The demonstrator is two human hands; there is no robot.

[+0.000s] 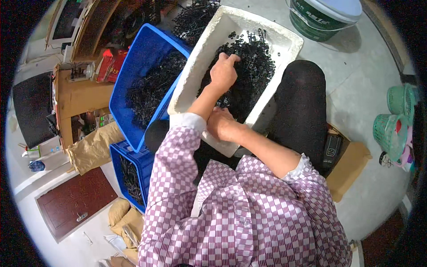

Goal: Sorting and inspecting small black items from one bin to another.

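Observation:
A white foam box (pixel 288 41) sits between my knees, holding a heap of small black parts (pixel 253 73), many with a hole or a loop shape. Over the heap, toward its far-left side, is my left hand (pixel 223 72); its fingers are curled in, and whatever they grip is too small to make out. My right hand (pixel 221 124) is lower, at the near end of the box by the left wall. Its fingers are bent down and partly hidden, so what they hold does not show.
Left of the box, a tilted blue bin (pixel 126 75) holds more black parts, with a second blue bin (pixel 117 167) below it. A green-and-white bucket (pixel 311 22) stands far right. An opened cardboard box (pixel 349 171) lies beside my right leg; green baskets (pixel 386 131) are farther right.

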